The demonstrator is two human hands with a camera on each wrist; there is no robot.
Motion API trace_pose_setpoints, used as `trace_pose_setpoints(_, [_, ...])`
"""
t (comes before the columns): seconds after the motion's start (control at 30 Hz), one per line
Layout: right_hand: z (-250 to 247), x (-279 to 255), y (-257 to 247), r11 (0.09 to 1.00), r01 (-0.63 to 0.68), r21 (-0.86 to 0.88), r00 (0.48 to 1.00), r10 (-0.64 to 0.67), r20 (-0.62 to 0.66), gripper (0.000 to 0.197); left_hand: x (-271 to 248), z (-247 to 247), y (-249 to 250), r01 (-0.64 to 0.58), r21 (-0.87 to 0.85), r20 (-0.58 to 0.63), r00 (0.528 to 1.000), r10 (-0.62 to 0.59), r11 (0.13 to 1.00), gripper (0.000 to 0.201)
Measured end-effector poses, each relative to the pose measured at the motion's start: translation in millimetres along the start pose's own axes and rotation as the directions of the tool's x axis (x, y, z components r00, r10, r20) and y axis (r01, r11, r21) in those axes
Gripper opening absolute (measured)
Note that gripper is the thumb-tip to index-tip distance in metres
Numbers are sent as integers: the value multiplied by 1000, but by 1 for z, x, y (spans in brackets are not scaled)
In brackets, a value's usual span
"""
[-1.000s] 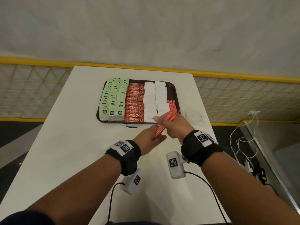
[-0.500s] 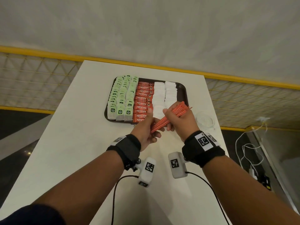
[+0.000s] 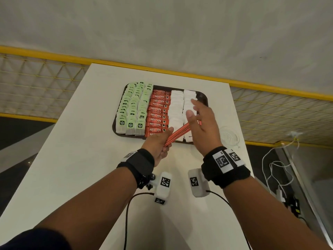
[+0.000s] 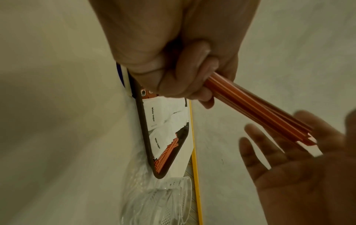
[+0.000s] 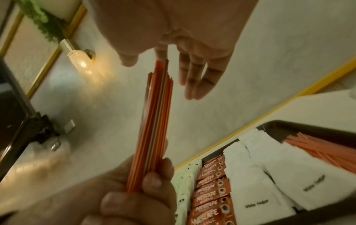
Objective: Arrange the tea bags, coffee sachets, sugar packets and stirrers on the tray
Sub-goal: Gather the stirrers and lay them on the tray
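Left hand grips the orange stirrers in curled fingers, above the tray's near edge; right hand, fingers spread and straight, meets the bundle's far end.

right hand let go of stirrer bundle, fingers spread | left hand took over the grip | both hands moved over tray's near edge

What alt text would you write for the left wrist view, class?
A left hand grips a bundle of orange stirrers, its far end against an open right hand. Below, a dark tray holds white sugar packets and more stirrers.
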State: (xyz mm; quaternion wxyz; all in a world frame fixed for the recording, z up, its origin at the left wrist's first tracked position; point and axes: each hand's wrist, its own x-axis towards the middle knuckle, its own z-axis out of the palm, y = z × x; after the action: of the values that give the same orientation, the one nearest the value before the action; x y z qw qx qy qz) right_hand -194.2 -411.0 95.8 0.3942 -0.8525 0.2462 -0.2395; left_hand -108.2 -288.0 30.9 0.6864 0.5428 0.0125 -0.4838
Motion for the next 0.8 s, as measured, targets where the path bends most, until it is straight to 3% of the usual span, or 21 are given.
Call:
trace_pose_setpoints(0.1, [6, 1, 3, 998, -2, -58, 990, 10, 143, 47, 5, 7, 1, -7, 24, -33, 999, 8, 1000, 30])
trace_pose_setpoints(0.2, [11, 7, 14, 996, -89, -7, 981, 89, 171, 54, 11, 11, 0, -3, 20, -63, 998, 5, 1000, 28])
trace_pose_setpoints(0.3, [10, 10, 22, 944, -301, 133, 949, 282, 142, 73, 19, 12, 1, -11, -22, -88, 996, 9, 1000, 25])
trace_pose_setpoints(0.4, [10, 10, 30, 797, -497, 344, 861, 401, 313, 52, 27, 19, 1, -44, -23, -101, 994, 41, 999, 25])
trace_pose_setpoints(0.5, [15, 15, 37, 760, -493, 423, 865, 375, 334, 38, 37, 28, -5, -83, 59, -76, 993, 88, 995, 33])
trace_pose_setpoints(0.6, [11, 29, 40, 810, -471, 348, 878, 393, 275, 19, 48, 37, -8, -93, 126, -44, 994, 100, 988, 33])
trace_pose_setpoints(0.67, [3, 42, 42, 833, -465, 300, 875, 382, 297, 16, 53, 41, -6, -93, 143, -22, 995, 97, 985, 35])
trace_pose_setpoints(0.8, [-22, 85, 54, 854, -515, 78, 814, 459, 356, 16, 63, 37, -4, -89, 282, -83, 990, 116, 955, 42])
